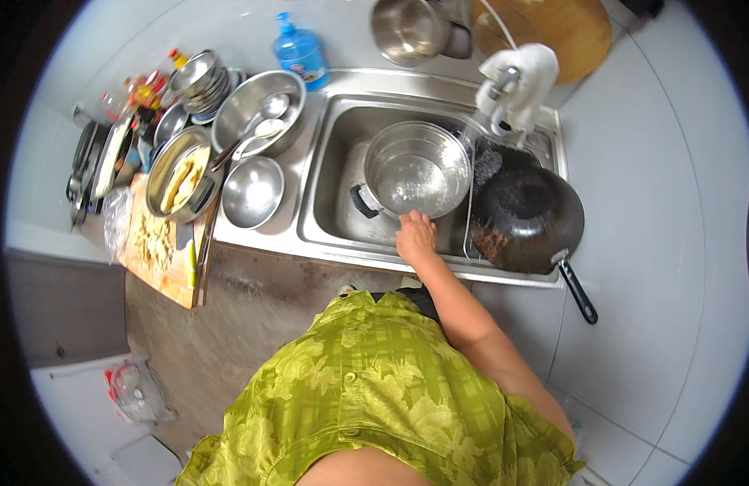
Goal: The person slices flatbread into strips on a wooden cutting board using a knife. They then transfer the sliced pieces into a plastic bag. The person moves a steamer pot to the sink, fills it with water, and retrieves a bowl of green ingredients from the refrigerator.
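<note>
My right hand (417,237) reaches over the sink's front edge, its fingers at the near rim of a round stainless steel pot (418,164). The pot rests in the steel sink basin (344,152), its inside wet and shiny. A black side handle (364,201) sticks out at its lower left. To the right of the pot, a blackened wok (526,212) lies bottom up, its handle (578,291) pointing past the sink's corner. Above the basin's right side is the faucet (505,82) with a white cloth (535,79) draped around it. My left hand is out of view.
Left on the counter are a steel bowl (253,192), a large basin with ladles (289,82), stacked bowls (195,76) and a pan holding pale yellow food (186,179). A cutting board (180,285) carries chopped pieces and a knife. A blue pump bottle (301,54) stands behind.
</note>
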Tool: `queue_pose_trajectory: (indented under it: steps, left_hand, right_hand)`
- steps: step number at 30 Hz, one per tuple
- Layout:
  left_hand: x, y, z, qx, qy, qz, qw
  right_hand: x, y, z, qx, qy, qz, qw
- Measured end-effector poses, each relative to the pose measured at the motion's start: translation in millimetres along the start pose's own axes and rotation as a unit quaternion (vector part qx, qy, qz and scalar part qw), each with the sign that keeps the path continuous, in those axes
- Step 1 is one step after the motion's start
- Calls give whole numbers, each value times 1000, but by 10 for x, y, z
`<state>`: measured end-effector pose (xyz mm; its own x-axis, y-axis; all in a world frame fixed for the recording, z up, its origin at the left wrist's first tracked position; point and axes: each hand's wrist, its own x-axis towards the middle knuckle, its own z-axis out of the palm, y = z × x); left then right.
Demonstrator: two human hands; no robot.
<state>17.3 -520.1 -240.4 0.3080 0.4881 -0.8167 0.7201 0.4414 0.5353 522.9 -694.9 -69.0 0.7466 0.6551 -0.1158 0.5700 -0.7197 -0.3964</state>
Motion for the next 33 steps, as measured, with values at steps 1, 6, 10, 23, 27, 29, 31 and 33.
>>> queue_pose_trajectory:
  steps: [1, 6, 10, 23, 27, 29, 31, 33]
  left_hand:
    - [-15, -71, 18, -11, 2, -1, 1000]
    - [-290, 55, 188, -17, 15, -1, 1000]
    - [-580, 130, 197, -18, 71, -20, 997]
    - [-224, -931, 290, -121, 130, -25, 984]
    - [-357, -992, 185, -136, 120, -35, 983]
    - [-429, -955, 122, -152, 110, -40, 981]
    - [-563, -757, -5, -147, 97, -49, 983]
    - [-491, -877, -50, -152, 120, -43, 980]
  right_hand:
    - [-1, -23, -19, -2, 2, 1, 1000]
    - [-15, -29, -45, -2, 33, -29, 999]
    - [-21, 43, 4, 3, 49, -52, 997]
    - [160, -287, 114, -27, 82, -64, 994]
    - [181, -455, 211, -49, 33, -47, 997]
    - [200, -523, 245, -58, 1, -34, 998]
    - [210, -565, 271, -65, -20, -21, 997]
    - [157, -627, 210, -38, 52, -35, 997]
